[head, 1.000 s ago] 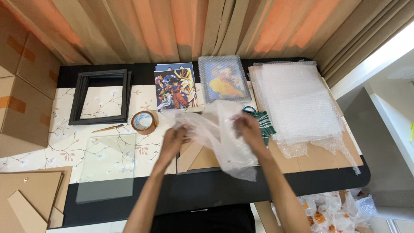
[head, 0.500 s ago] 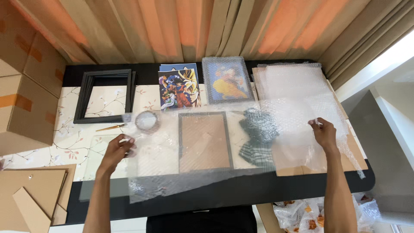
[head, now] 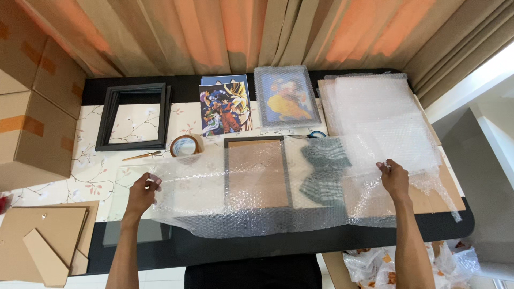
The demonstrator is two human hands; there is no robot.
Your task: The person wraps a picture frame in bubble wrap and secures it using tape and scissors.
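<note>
1. The counter (head: 332, 243) is dark, with a flowered cloth over its left part.
2. Cardboard boxes (head: 32, 101) stand off its left edge.
3. A bubble wrap sheet (head: 257, 184) lies spread along the near edge, from left of centre to near the right edge.
4. A bubble wrap stack (head: 375, 107) sits on cardboard at the far right corner.
5. An empty black frame (head: 134, 115) lies at the far left.
6. A brown frame back (head: 257, 171) lies under the sheet, mid-counter.
7. A wrapped picture (head: 285, 96) and a cartoon print (head: 225, 107) lie by the far edge.
8. The left hand (head: 141, 194) pinches the sheet's left end in its fingers.
9. The right hand (head: 394, 177) pinches the sheet's right end likewise.
10. A tape roll (head: 185, 145) sits just beyond the sheet's left part.
</note>
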